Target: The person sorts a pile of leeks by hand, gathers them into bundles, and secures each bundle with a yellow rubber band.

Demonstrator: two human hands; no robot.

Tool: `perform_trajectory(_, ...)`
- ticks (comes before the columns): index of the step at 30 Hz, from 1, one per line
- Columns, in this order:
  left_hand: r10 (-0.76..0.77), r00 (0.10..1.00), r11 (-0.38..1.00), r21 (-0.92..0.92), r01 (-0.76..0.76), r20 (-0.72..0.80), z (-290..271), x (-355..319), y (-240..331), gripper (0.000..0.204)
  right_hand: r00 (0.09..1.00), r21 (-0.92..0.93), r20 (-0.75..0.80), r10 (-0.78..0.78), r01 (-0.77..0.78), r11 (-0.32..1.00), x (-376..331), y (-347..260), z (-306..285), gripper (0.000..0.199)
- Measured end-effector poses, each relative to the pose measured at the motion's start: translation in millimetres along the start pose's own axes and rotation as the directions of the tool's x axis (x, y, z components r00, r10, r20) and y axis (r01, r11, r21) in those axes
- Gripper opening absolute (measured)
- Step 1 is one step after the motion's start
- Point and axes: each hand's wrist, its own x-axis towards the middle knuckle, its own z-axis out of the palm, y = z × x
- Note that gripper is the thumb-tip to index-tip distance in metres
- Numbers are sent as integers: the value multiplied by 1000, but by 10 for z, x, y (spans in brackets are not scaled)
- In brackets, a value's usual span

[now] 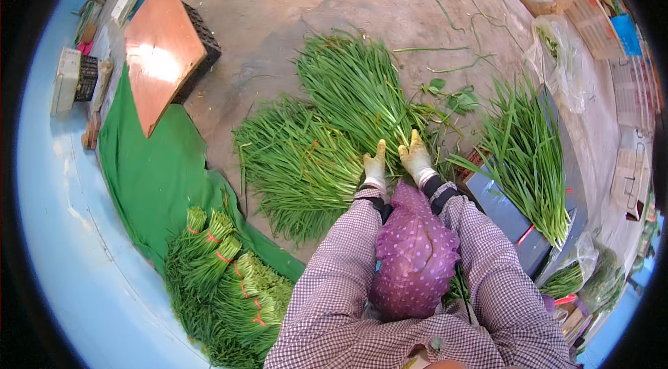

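A large heap of green garlic chives [351, 87] lies on the floor ahead of me, beside a second heap [299, 160] to its left. My left hand [375, 166], in a whitish glove with yellowed fingertips, rests between the pale stem ends of both heaps. Its thumb and fingers are spread. My right hand [416, 159], gloved alike, is at the stem ends of the farther heap, with some pale stems between thumb and fingers; its other fingertips are partly hidden. A purple polka-dot cloth [415, 258] lies between my forearms.
Chives [529, 160] lie loose on a dark blue board [511, 212] at right. Bundles tied with red bands [229, 278] are stacked at lower left by a green cloth [156, 174]. A brown board [163, 56] tops a black crate. Plastic bags [557, 56] and boxes line the right.
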Motion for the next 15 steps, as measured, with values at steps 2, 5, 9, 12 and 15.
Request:
perform_trajectory(2, -49, 997, 995, -84, 53, 58, -15, 69, 4, 108, 996, -14, 36, -76, 76, 997, -28, 18, 78, 78)
perform_trajectory(5, -97, 992, 987, -119, 107, 82, 48, 183, -71, 96, 947, -210, 114, -299, 317, 925, -155, -15, 131, 78)
perform_trajectory(9, -22, 999, 998, -65, 19, -37, 65, 415, -114, 91, 836, -137, 163, -524, 545, 827, -195, -62, 133, 47)
perform_trajectory(12, -27, 996, 1000, 15, 26, 82, -2, 403, -42, 88, 899, 209, -171, -404, 433, 877, -95, -42, 79, 18)
perform_trajectory(15, -33, 999, 998, -53, 34, 20, -31, 185, 97, 85, 882, 149, -432, -188, 275, 950, -10, 24, -10, 12)
